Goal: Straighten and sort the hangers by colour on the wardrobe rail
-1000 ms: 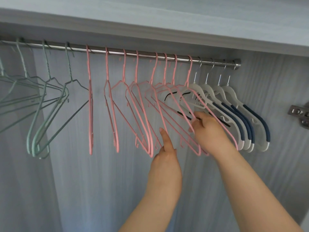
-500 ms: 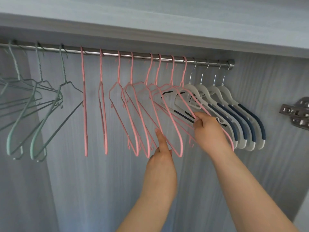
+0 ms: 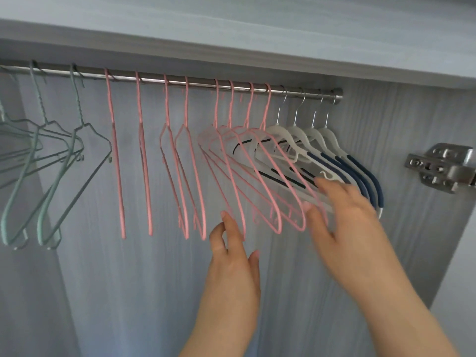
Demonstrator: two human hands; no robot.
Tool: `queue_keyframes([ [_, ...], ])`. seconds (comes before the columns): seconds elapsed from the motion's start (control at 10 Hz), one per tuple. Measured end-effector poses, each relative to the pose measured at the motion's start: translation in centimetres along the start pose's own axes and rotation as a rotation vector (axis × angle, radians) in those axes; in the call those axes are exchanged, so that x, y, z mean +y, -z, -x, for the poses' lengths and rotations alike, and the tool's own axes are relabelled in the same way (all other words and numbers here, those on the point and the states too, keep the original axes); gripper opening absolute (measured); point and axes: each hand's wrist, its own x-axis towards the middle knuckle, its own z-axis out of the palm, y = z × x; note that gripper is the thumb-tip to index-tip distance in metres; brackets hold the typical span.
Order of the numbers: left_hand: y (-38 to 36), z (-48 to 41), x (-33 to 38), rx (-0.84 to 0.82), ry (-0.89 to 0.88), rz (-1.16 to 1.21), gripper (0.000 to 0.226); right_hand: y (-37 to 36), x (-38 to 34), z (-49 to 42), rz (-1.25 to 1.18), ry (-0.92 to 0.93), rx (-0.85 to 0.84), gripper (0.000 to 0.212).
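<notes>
The wardrobe rail (image 3: 201, 82) carries green hangers (image 3: 41, 220) on the left, pink hangers (image 3: 118, 176) in the middle and white hangers (image 3: 278, 131) on the right. The left hand (image 3: 231, 266) is beside a pink hanger with its fingers apart. The blurred right hand (image 3: 347, 217) has its fingers spread against the tilted ones.

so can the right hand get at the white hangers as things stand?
Probably yes. The right hand is open, directly in front of the white hangers' lower ends. The pink hangers slant across them on its thumb side, but the rightmost ends look uncovered.
</notes>
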Motion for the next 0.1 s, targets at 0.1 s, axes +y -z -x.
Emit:
queue_keyframes([
  [0.1,1.59,1.63,0.22,-0.049,0.015,0.052,0.07,2.46,0.93,2.85,-0.253,-0.075,0.006,0.031],
])
